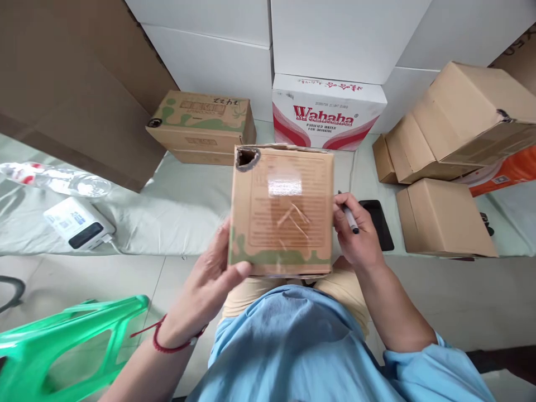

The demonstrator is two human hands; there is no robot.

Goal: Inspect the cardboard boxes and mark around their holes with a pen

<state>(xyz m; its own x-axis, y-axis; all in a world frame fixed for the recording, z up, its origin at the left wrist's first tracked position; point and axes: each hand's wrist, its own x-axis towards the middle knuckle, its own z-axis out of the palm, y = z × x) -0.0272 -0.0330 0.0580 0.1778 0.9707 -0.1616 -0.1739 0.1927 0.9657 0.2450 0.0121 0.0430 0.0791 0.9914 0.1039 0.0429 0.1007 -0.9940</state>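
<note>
A brown cardboard box [282, 212] with green patches along its bottom edge is held up in front of my body. Its upper left corner has a dark-rimmed hole, and shiny tape crosses the printed face. My left hand [218, 273] grips the lower left side, thumb on the face and the other fingers partly hidden behind. At the right side, my right hand [355, 231] is closed around a marker pen [350, 216] with a grey-white barrel and a black end pointing down. Those fingers are close to the box's right edge; whether they touch it I cannot tell.
Behind stand a similar box [205, 125] and a white-red Wahaba-style water carton [326, 114]. Several brown boxes [448, 218] line the right, beside a black phone-like device [377, 224]. Left are a plastic bottle [62, 178], a white power bank [79, 223] and a green stool [75, 340].
</note>
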